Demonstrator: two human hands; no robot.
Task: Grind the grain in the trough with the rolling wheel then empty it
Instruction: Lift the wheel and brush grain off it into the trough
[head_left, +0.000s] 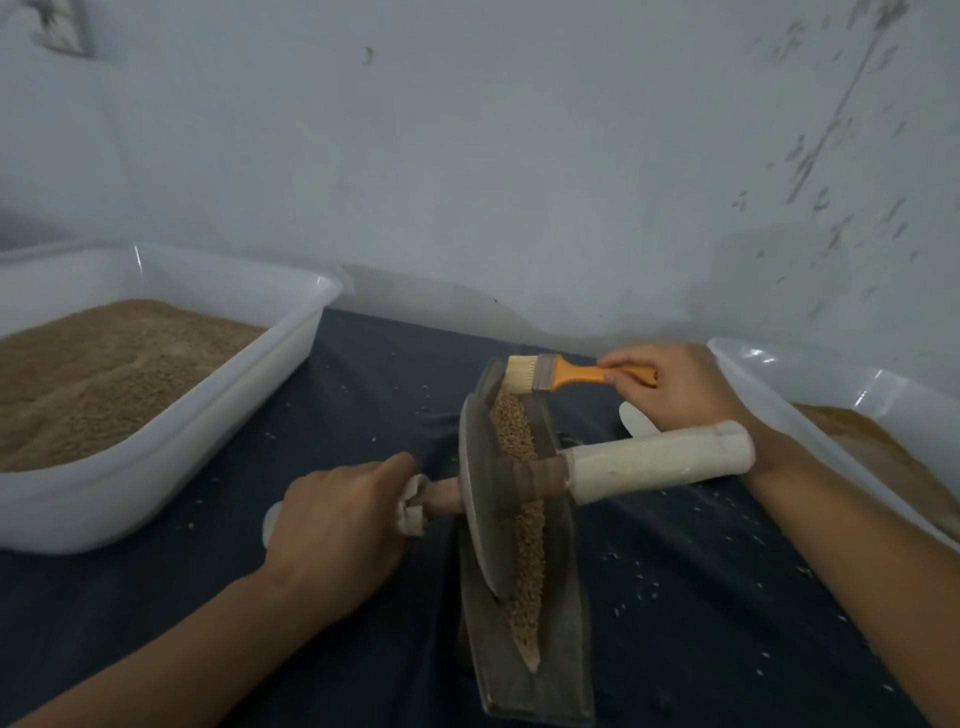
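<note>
A narrow grey metal trough (563, 618) lies lengthwise on the dark cloth, filled with brown grain (527, 561). The rolling wheel (480, 499), a flat metal disc on a wooden axle, stands tilted in the trough. My left hand (337, 525) grips the cloth-wrapped left end of the axle. The white-wrapped right handle (660, 460) sticks out free. My right hand (675, 387) holds the orange handle of a small paintbrush (550, 373), its pale bristles at the trough's far end, over the grain.
A large white plastic tub (171, 457) of brown ground grain stands at the left. A second white tub (852, 415) with brown grain sits at the right edge. Loose grains are scattered on the dark cloth (691, 597). A pale wall rises close behind.
</note>
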